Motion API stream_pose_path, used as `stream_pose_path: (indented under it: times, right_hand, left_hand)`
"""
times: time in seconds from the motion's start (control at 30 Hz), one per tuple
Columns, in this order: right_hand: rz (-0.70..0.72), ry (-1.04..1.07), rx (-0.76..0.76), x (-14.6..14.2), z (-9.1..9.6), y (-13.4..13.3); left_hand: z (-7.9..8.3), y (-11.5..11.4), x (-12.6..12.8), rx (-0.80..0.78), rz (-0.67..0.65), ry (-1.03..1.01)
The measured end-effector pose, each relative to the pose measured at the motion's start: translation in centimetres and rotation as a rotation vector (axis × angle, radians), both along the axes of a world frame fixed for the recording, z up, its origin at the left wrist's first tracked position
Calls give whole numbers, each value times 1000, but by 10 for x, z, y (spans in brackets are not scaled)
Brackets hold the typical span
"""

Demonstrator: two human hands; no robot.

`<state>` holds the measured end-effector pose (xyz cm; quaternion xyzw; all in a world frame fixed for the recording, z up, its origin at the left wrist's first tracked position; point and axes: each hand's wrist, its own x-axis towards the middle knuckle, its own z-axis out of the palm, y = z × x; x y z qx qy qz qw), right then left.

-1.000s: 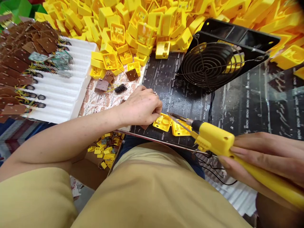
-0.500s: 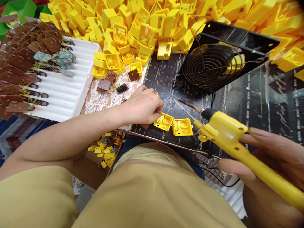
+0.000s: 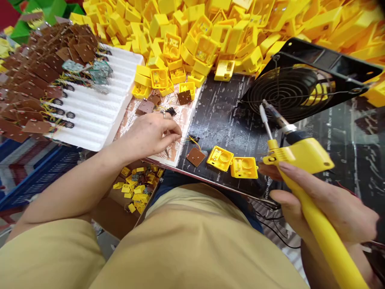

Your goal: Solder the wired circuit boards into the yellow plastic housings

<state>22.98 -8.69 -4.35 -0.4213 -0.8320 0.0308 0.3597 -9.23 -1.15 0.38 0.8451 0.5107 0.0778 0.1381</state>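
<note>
My right hand (image 3: 315, 200) grips the yellow handle of a soldering iron (image 3: 300, 160), its metal tip raised toward the black fan (image 3: 288, 90). My left hand (image 3: 148, 134) hovers palm down over the patterned sheet, fingers curled and pinched near a small black part (image 3: 171, 111); I cannot make out anything between them. On the black mat (image 3: 222, 120) near its front edge lie a brown circuit board (image 3: 195, 156) with yellow wires and two yellow case halves (image 3: 220, 157) (image 3: 244, 167) side by side.
A huge heap of yellow plastic cases (image 3: 210, 28) fills the back. A white ribbed tray (image 3: 96, 108) at left carries brown boards with wires. A cardboard box (image 3: 135, 188) of small yellow parts sits below the table edge. My lap fills the foreground.
My left hand has left the case halves and moved left over the patterned sheet, uncovering the brown board. The soldering iron has lifted away from the cases and tilted its tip upward.
</note>
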Motion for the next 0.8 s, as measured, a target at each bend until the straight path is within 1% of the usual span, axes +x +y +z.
stream_pose_path:
  times: [0.1,0.17,0.23,0.33,0.43,0.5,0.57,0.63,0.7,0.77,0.8]
  right_hand:
    - [65,-103,128,-14,9,13]
    - [66,-120,131,-27,11,21]
    - [67,-113,123,-43,8,29]
    - [34,-94,106,-73,-1,39]
    - [9,-49,30,-98,-10,45]
    - [8,-19,-5,-107,-14,46]
    - [4,-3,-18,-108,-15,46]
    - [-1,4,-34,-106,-16,44]
    - [-6,9,-46,-104,-16,42]
    - [-18,23,-45,-102,-16,41]
    - [-24,33,-38,-102,-16,41]
  left_hand:
    - [-20,-4,2,101,-66,83]
    - [-30,-2,6,142,-108,103]
    - [-34,1,9,136,-125,85]
    - [-28,2,14,88,-141,29]
    - [-17,-5,18,53,-137,-63]
    - [-11,-9,16,22,-88,-162]
    - [-9,-9,8,24,6,-225]
    - [-11,-5,-3,53,118,-196]
    - [-16,-2,-13,95,175,-86]
    - [-22,-1,-18,201,161,-2]
    - [-24,-3,-17,272,136,3]
